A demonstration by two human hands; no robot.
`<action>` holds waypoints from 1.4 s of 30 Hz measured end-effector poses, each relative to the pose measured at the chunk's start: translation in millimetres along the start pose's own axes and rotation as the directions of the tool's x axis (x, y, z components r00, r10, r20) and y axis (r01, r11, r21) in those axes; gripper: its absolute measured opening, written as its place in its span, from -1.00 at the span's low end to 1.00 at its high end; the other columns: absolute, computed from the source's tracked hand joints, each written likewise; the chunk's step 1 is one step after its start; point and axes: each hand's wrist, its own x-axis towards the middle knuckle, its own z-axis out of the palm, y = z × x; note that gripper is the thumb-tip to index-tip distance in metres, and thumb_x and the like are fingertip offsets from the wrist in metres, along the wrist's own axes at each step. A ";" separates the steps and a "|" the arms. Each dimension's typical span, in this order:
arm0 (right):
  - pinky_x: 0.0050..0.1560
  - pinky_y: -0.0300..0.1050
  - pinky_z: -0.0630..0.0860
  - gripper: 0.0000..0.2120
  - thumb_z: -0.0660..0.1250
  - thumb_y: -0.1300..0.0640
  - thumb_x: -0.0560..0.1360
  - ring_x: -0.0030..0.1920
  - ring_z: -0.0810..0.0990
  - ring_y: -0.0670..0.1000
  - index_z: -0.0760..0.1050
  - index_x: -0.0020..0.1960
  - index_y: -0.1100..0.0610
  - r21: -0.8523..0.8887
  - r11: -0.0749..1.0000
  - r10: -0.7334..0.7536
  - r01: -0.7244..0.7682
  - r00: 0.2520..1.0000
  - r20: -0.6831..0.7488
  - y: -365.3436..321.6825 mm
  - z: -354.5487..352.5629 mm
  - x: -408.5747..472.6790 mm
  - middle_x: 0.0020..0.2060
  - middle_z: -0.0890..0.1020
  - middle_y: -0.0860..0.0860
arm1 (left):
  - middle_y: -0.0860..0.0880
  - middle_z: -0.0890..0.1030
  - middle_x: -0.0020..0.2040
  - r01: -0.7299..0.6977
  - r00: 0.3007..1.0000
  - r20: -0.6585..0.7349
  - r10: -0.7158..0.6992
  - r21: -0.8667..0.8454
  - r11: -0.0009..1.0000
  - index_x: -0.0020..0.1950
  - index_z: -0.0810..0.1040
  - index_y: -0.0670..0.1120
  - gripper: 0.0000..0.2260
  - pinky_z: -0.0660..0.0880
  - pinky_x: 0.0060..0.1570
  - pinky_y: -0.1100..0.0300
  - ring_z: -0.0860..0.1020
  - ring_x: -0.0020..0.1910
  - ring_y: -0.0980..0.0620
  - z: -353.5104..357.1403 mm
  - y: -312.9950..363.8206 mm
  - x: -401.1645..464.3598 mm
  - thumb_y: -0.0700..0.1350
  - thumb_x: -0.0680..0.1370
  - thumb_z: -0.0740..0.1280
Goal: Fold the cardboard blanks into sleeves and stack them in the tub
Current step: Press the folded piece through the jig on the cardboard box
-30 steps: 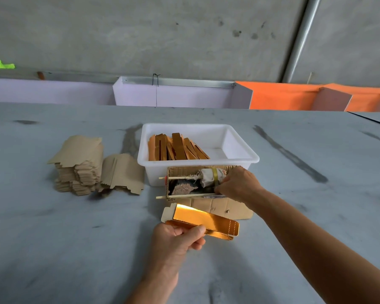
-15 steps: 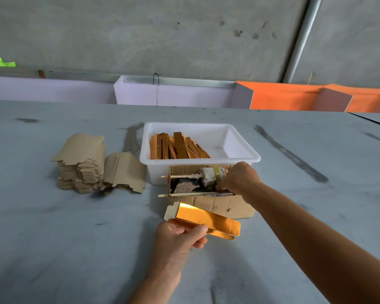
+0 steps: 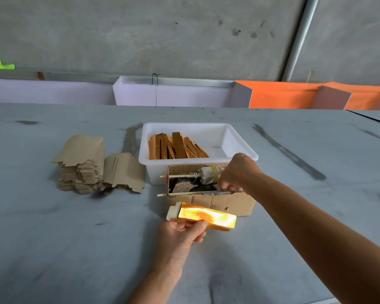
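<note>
My left hand (image 3: 182, 234) pinches a folded gold sleeve (image 3: 206, 216) low over the table, its brown flap end pointing left. My right hand (image 3: 236, 172) reaches into a small cardboard box (image 3: 217, 202) and its curled fingers grip something at the near rim, seemingly the end of a thin stick (image 3: 189, 193). Just behind the box stands the white tub (image 3: 239, 141), with several gold sleeves (image 3: 177, 147) leaning in its left half. A stack of flat brown cardboard blanks (image 3: 80, 163) lies at the left, with a few more blanks (image 3: 124, 172) fanned beside it.
The cardboard box holds a second stick with a wrapped white bundle (image 3: 207, 174) and a dark lump. The grey table (image 3: 53, 249) runs wide to both sides. Purple and orange panels (image 3: 283, 95) line its far edge below a concrete wall.
My right hand has shifted slightly inside the box, toward its near rim. The gold sleeve in my left hand has tilted a little and now glares brightly.
</note>
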 end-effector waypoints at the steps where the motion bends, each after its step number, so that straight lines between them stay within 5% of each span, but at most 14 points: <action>1: -0.34 -0.18 0.58 -0.77 0.46 0.40 0.26 -0.34 0.62 0.04 0.45 -0.23 0.20 0.017 1.000 0.003 -0.003 1.000 0.013 -1.0 -0.6 -1.3 -0.34 0.56 0.12 | -0.11 0.65 -0.37 -0.009 1.000 -0.004 0.009 -0.013 1.000 -0.24 0.63 -0.17 -0.88 0.52 -0.42 0.25 0.60 -0.40 0.03 0.0 0.6 -0.4 -0.33 0.32 0.52; 5: -0.21 -0.12 0.63 -0.76 0.45 0.42 0.30 -0.26 0.65 0.06 0.43 -0.19 0.20 0.117 0.993 0.011 -0.014 1.000 0.028 -3.1 -5.2 -5.5 -0.29 0.56 0.15 | -0.08 0.66 -0.35 -0.003 1.000 -0.012 0.002 -0.081 0.997 -0.31 0.65 -0.14 -0.89 0.55 -0.39 0.25 0.62 -0.35 0.07 -0.8 0.9 1.9 -0.19 0.20 0.47; 7: -0.38 -0.18 0.60 -0.78 0.41 0.46 0.32 -0.32 0.64 0.07 0.44 -0.20 0.22 0.213 0.976 0.044 -0.050 0.999 0.032 -1.6 -8.8 -9.1 -0.31 0.55 0.16 | -0.05 0.65 -0.37 0.011 1.000 0.022 -0.009 -0.080 0.997 -0.36 0.67 -0.10 -0.94 0.56 -0.35 0.25 0.61 -0.36 0.10 -0.7 1.5 2.3 -0.19 0.19 0.49; 10: -0.65 -0.38 0.29 -0.85 0.35 0.46 0.37 -0.43 0.53 0.03 0.47 -0.14 0.27 0.301 0.950 0.070 -0.086 0.996 0.063 1.8 -10.5 -19.6 -0.27 0.56 0.20 | -0.06 0.64 -0.38 0.019 1.000 0.014 -0.018 -0.053 0.998 -0.38 0.66 -0.12 -0.85 0.56 -0.32 0.25 0.60 -0.36 0.08 -1.1 1.1 1.3 -0.19 0.17 0.60; 14: -0.58 -0.27 0.24 -0.80 0.36 0.45 0.36 -0.28 0.47 0.08 0.50 -0.04 0.31 0.359 0.931 0.045 -0.061 0.998 0.052 6.3 -9.9 -28.7 -0.19 0.55 0.23 | -0.10 0.63 -0.39 0.020 1.000 -0.014 -0.020 -0.022 1.000 -0.34 0.62 -0.16 -0.92 0.56 -0.25 0.19 0.60 -0.37 0.06 0.1 0.8 0.9 -0.27 0.32 0.48; 19: -0.64 -0.36 0.26 -0.81 0.41 0.39 0.39 -0.46 0.40 -0.04 0.50 -0.04 0.22 0.467 0.881 0.045 -0.080 0.995 0.084 15.5 -12.2 -47.2 -0.32 0.53 0.12 | -0.12 0.65 -0.35 0.038 0.999 -0.031 -0.038 -0.011 0.999 -0.29 0.63 -0.17 -0.90 0.58 -0.17 0.16 0.60 -0.35 0.05 1.3 2.3 -0.6 -0.34 0.36 0.46; 23: -0.54 -0.29 0.30 -0.77 0.44 0.38 0.37 -0.43 0.44 -0.05 0.44 -0.17 0.14 0.527 0.846 0.045 -0.080 0.996 0.079 28.8 -11.0 -61.6 -0.33 0.53 0.10 | -0.12 0.65 -0.34 0.044 0.998 -0.035 -0.045 -0.012 0.999 -0.35 0.64 -0.16 -0.86 0.56 -0.16 0.17 0.60 -0.34 0.04 3.0 4.8 -2.4 -0.35 0.37 0.46; 29: -0.51 -0.29 0.34 -0.74 0.47 0.33 0.36 -0.40 0.49 -0.07 0.46 -0.03 0.16 0.563 0.822 0.043 -0.082 0.996 0.083 41.1 -4.9 -71.8 -0.30 0.56 0.09 | -0.13 0.66 -0.34 0.067 0.995 -0.067 -0.067 -0.007 0.998 -0.42 0.66 -0.12 -0.81 0.56 -0.10 0.07 0.62 -0.35 0.05 2.4 6.0 -4.8 -0.35 0.36 0.48; 39: -0.49 -0.27 0.35 -0.76 0.46 0.34 0.36 -0.42 0.48 -0.06 0.47 -0.09 0.14 0.563 0.823 0.033 -0.076 0.996 0.086 47.3 4.3 -69.1 -0.37 0.54 0.07 | -0.12 0.65 -0.36 0.083 0.991 -0.098 -0.089 -0.064 0.995 -0.36 0.69 -0.07 -0.82 0.56 -0.26 0.15 0.62 -0.37 0.01 -2.6 5.1 -2.4 -0.34 0.35 0.48; 42: -0.54 -0.31 0.34 -0.78 0.46 0.35 0.36 -0.44 0.49 -0.07 0.47 -0.11 0.16 0.568 0.821 0.023 -0.062 0.997 0.075 51.2 10.1 -67.4 -0.36 0.55 0.07 | -0.19 0.64 -0.36 0.129 0.983 -0.109 -0.146 -0.148 0.981 -0.38 0.66 -0.20 -0.84 0.58 -0.38 0.16 0.60 -0.42 -0.06 -6.7 4.8 -6.1 -0.41 0.35 0.45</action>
